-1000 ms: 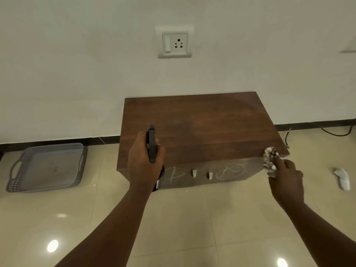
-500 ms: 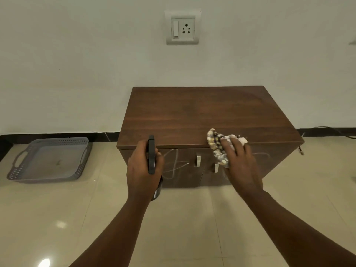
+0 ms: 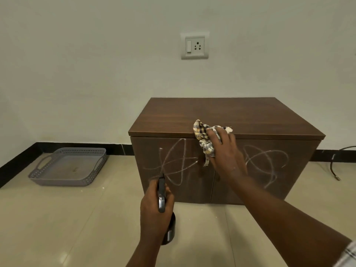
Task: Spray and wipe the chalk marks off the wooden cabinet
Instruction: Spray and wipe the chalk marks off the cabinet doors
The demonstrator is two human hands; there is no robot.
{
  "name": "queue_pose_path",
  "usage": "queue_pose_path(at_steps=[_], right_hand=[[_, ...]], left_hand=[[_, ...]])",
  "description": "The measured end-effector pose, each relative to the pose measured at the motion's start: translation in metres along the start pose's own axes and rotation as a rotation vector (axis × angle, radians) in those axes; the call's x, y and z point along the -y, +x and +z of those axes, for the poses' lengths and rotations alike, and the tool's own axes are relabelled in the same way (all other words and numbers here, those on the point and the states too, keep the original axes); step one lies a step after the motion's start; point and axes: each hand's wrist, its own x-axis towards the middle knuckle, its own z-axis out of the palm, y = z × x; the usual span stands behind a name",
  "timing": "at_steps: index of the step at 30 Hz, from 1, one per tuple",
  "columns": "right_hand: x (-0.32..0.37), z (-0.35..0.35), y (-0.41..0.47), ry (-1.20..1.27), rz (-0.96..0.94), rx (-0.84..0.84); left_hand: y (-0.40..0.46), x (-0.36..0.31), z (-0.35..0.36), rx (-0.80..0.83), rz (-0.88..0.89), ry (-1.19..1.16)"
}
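A low dark wooden cabinet (image 3: 227, 116) stands against the wall with two front doors. White chalk scribbles cover the left door (image 3: 173, 164) and the right door (image 3: 267, 162). My left hand (image 3: 154, 212) grips a dark spray bottle (image 3: 169, 230), its nozzle pointing at the left door's scribble from a short distance. My right hand (image 3: 225, 153) holds a crumpled checked cloth (image 3: 204, 137) against the top front edge, near where the doors meet. The door handles are mostly hidden behind that hand.
A grey perforated plastic tray (image 3: 67, 166) sits on the tiled floor left of the cabinet. A black cable (image 3: 335, 162) lies on the floor at the right. A wall socket (image 3: 194, 46) is above the cabinet.
The view has dropped lower, so the cabinet's front doors and chalk marks now show fully. My right hand moved the cloth from the cabinet's right corner to its middle. The bottle sits lower.
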Motion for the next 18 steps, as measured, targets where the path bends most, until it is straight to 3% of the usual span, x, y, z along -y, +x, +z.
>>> queue_pose_path(at_steps=[18], right_hand=[[-0.006, -0.011, -0.022, 0.001, -0.004, -0.052]], left_hand=[[-0.072, 0.039, -0.010, 0.221, -0.015, 0.032]])
